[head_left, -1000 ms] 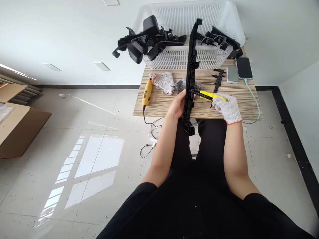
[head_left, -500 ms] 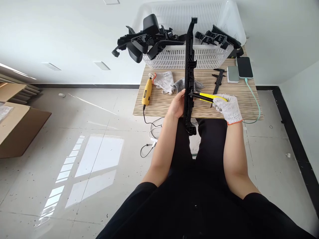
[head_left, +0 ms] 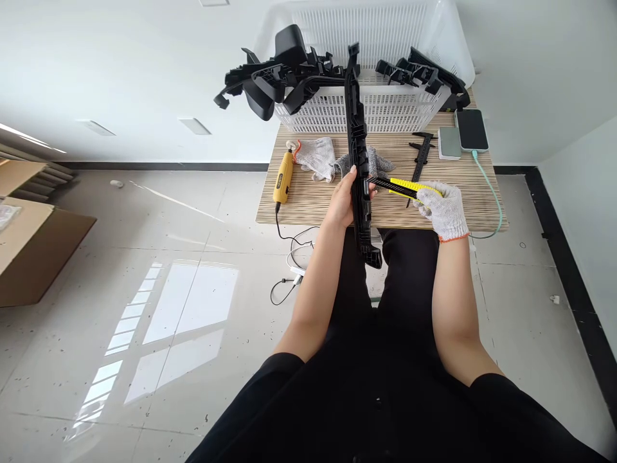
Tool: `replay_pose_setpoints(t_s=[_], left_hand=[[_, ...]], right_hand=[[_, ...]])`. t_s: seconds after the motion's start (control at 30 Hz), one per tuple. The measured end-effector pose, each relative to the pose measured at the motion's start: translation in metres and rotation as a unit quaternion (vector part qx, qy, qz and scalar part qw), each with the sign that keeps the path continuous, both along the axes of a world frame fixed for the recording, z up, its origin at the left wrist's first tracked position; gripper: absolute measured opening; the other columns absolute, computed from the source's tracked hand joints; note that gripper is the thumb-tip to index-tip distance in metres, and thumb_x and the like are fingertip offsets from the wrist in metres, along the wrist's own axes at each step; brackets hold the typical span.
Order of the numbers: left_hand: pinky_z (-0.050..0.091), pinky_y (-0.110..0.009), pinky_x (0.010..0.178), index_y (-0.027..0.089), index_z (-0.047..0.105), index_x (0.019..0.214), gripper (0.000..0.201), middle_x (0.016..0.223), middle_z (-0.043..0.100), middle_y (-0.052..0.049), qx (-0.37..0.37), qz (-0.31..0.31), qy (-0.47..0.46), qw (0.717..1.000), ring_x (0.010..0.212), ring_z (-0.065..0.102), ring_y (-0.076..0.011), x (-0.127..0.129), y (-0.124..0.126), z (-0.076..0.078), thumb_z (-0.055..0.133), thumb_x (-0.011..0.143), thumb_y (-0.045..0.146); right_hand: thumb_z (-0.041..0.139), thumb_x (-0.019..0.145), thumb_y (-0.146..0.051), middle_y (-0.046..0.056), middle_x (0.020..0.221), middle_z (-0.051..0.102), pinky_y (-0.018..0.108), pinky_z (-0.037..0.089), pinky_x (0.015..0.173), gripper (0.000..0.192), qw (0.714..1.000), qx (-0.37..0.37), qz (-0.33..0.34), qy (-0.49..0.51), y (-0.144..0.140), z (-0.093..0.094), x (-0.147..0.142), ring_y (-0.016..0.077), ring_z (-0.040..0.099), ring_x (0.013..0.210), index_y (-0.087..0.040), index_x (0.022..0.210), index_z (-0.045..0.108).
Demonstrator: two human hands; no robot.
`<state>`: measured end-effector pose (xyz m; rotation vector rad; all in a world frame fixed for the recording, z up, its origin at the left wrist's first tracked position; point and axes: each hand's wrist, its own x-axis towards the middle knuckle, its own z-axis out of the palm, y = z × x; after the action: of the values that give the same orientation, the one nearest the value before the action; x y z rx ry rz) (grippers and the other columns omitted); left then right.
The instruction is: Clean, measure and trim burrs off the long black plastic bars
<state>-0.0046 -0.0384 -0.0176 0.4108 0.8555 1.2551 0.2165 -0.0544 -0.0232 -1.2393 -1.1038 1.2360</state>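
My bare left hand (head_left: 343,198) is closed around the lower middle of a long black plastic trim part (head_left: 357,138), which stands lengthwise before me with its top end tilted a little left. In my right hand (head_left: 444,211), which wears a white knitted glove with an orange cuff, is a yellow and black utility knife (head_left: 407,187). The knife points left, and its blade end meets the part's right side close to my left fingers. Whether the blade is cutting in cannot be made out.
A white plastic basket (head_left: 400,109) with several black plastic parts (head_left: 284,77) stands at the back of the small table (head_left: 308,209). On the tabletop lie a yellow rotary tool (head_left: 283,178), gloves (head_left: 318,156), black calipers (head_left: 421,157) and a phone (head_left: 471,130) on a green cable.
The top end of the black trim part has swung left, so the part now leans and shows more of its ribbed side. The knife still touches its right side.
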Motion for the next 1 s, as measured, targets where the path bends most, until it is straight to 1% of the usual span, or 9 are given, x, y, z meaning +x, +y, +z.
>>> replay_pose_setpoints(t_s=[0.2, 0.3, 0.5, 0.6, 0.7, 0.77, 0.83, 0.9, 1.0], left_hand=[[0.058, -0.020, 0.064, 0.019, 0.062, 0.080, 0.048, 0.065, 0.063, -0.001, -0.025, 0.009, -0.009, 1.000, 0.076, 0.074, -0.0151, 0.000, 0.003, -0.002, 0.057, 0.088, 0.067], [0.056, -0.019, 0.061, 0.019, 0.066, 0.091, 0.050, 0.068, 0.063, -0.001, -0.041, 0.021, -0.018, 0.999, 0.074, 0.073, -0.0135, 0.000, 0.003, 0.000, 0.051, 0.091, 0.067], [0.058, -0.019, 0.070, 0.027, 0.066, 0.122, 0.027, 0.096, 0.073, -0.001, 0.026, -0.008, -0.027, 0.999, 0.075, 0.071, -0.0092, -0.002, -0.003, 0.002, 0.055, 0.099, 0.038], [0.058, -0.023, 0.077, 0.029, 0.065, 0.123, 0.028, 0.106, 0.075, -0.001, 0.054, -0.034, -0.018, 0.998, 0.079, 0.071, -0.0100, -0.004, -0.006, -0.002, 0.057, 0.096, 0.025], [0.058, -0.025, 0.078, 0.027, 0.066, 0.117, 0.028, 0.105, 0.075, 0.000, 0.056, -0.052, -0.014, 0.997, 0.077, 0.069, -0.0101, -0.004, -0.006, -0.006, 0.057, 0.093, 0.017], [0.058, -0.025, 0.075, 0.024, 0.068, 0.112, 0.021, 0.098, 0.075, 0.000, 0.041, -0.065, -0.002, 0.997, 0.073, 0.068, -0.0106, -0.003, -0.005, -0.006, 0.057, 0.094, 0.023], [0.058, -0.025, 0.073, 0.023, 0.068, 0.111, 0.023, 0.092, 0.074, -0.001, 0.022, -0.068, 0.003, 0.997, 0.074, 0.070, -0.0124, -0.003, -0.004, -0.003, 0.057, 0.097, 0.037], [0.059, -0.025, 0.075, 0.024, 0.068, 0.114, 0.032, 0.092, 0.074, -0.002, 0.010, -0.065, -0.006, 0.998, 0.083, 0.073, -0.0151, -0.003, -0.003, -0.001, 0.055, 0.097, 0.047], [0.060, -0.028, 0.084, 0.022, 0.067, 0.117, 0.035, 0.097, 0.075, -0.004, 0.008, -0.052, -0.021, 0.998, 0.097, 0.074, -0.0181, -0.003, -0.001, -0.002, 0.054, 0.097, 0.049]], right_hand=[[0.081, 0.069, -0.035, -0.001, 0.059, 0.061, 0.018, 0.032, 0.040, 0.025, 1.000, -0.005, -0.001, -0.018, 0.002, -0.001, 0.000, 0.0075, 0.052, 0.049, -0.020, 0.087, 0.077], [0.082, 0.067, -0.035, -0.002, 0.058, 0.059, 0.018, 0.032, 0.040, 0.024, 1.000, -0.005, -0.006, -0.013, 0.001, 0.000, 0.000, 0.0081, 0.054, 0.050, -0.020, 0.085, 0.076], [0.083, 0.067, -0.037, 0.000, 0.060, 0.061, 0.019, 0.031, 0.041, 0.027, 1.000, -0.004, 0.002, -0.018, 0.000, 0.001, 0.000, 0.0083, 0.053, 0.050, -0.020, 0.088, 0.078], [0.083, 0.067, -0.039, 0.000, 0.062, 0.062, 0.020, 0.033, 0.041, 0.029, 0.999, -0.008, 0.001, -0.031, 0.000, 0.000, 0.001, 0.0091, 0.053, 0.051, -0.021, 0.089, 0.078], [0.083, 0.066, -0.039, 0.000, 0.061, 0.061, 0.020, 0.033, 0.041, 0.027, 0.999, -0.020, 0.006, -0.030, 0.000, 0.002, 0.001, 0.0098, 0.055, 0.052, -0.021, 0.087, 0.078], [0.083, 0.066, -0.038, 0.000, 0.059, 0.060, 0.019, 0.032, 0.040, 0.025, 0.999, -0.030, 0.021, -0.035, -0.001, 0.004, 0.000, 0.0097, 0.055, 0.052, -0.020, 0.083, 0.078], [0.082, 0.067, -0.037, 0.001, 0.059, 0.061, 0.019, 0.031, 0.040, 0.024, 0.997, -0.036, 0.044, -0.053, -0.002, 0.007, -0.001, 0.0090, 0.053, 0.050, -0.019, 0.081, 0.078], [0.082, 0.068, -0.035, 0.002, 0.059, 0.063, 0.019, 0.032, 0.040, 0.024, 0.993, -0.036, 0.070, -0.085, -0.003, 0.010, -0.002, 0.0076, 0.049, 0.048, -0.017, 0.083, 0.079], [0.082, 0.069, -0.036, 0.001, 0.061, 0.065, 0.019, 0.036, 0.043, 0.030, 0.989, -0.025, 0.077, -0.120, -0.003, 0.010, -0.004, 0.0063, 0.047, 0.048, -0.017, 0.092, 0.081]])
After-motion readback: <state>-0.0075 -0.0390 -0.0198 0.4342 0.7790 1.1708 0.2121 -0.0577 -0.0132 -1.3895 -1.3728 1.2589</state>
